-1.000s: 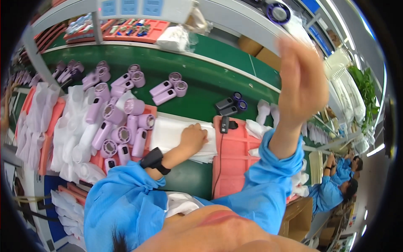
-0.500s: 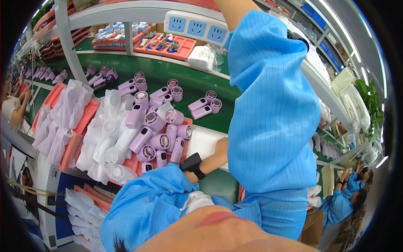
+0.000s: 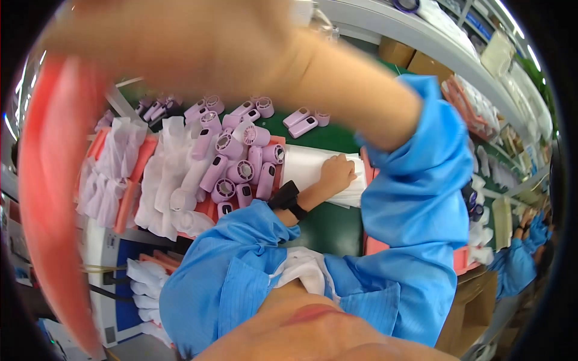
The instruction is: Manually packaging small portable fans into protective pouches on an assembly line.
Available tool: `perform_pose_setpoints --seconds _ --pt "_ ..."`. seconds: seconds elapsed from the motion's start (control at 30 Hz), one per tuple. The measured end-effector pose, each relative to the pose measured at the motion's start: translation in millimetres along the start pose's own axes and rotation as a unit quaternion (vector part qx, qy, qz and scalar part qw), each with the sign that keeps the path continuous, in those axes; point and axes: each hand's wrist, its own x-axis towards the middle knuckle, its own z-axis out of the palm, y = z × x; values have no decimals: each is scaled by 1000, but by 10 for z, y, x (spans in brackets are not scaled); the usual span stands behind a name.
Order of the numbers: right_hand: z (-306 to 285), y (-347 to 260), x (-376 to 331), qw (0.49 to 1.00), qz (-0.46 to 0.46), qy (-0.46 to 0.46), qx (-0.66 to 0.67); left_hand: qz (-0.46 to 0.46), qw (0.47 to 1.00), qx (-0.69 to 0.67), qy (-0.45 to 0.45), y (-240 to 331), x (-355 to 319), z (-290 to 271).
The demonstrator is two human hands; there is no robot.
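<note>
My right hand [image 3: 180, 51] is raised large and close across the upper left, smeared by motion. It grips a salmon-pink tray [image 3: 51, 198], seen blurred and nearly edge-on down the left side. My left hand [image 3: 337, 175], a black band on its wrist, rests with curled fingers on a stack of flat white sleeves [image 3: 304, 163]; whatever it may hold is hidden. Left of that stack, several purple handheld fans [image 3: 242, 171] lie heaped in a pink tray [image 3: 277, 180]. Fans wrapped in white sleeves [image 3: 159, 180] lie beside the heap.
More purple fans [image 3: 301, 123] stand on the green bench surface [image 3: 328, 228] and farther back. Another pink tray [image 3: 127, 207] of wrapped items is at left. A grey shelf rail [image 3: 385, 27] and cardboard boxes [image 3: 397, 52] border the back. Co-workers in blue [image 3: 515, 265] sit far right.
My right arm has come down from above and swung left, bringing a pink tray close into view. My left hand stays at the white sleeves, now more fully visible. The whole view has shifted.
</note>
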Motion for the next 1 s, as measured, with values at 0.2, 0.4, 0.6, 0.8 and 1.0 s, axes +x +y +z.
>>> perform_pose_setpoints --seconds 0.2,0.4,0.6,0.8,1.0 --pt "-467 -360 -518 990 115 4 77 32 894 -447 -13 -421 57 502" --pt "-2108 -123 -1249 953 147 -263 -46 54 998 10 25 -53 20 -22" --pt "-3651 92 -1414 862 99 -355 -346 38 999 -7 30 61 -10 -78" --pt "-4358 765 -2218 602 103 -517 -599 3 1000 -12 17 81 -34 -161" --pt "-3150 1456 -4010 474 385 -588 -531 -17 999 -33 -10 126 -45 -187"
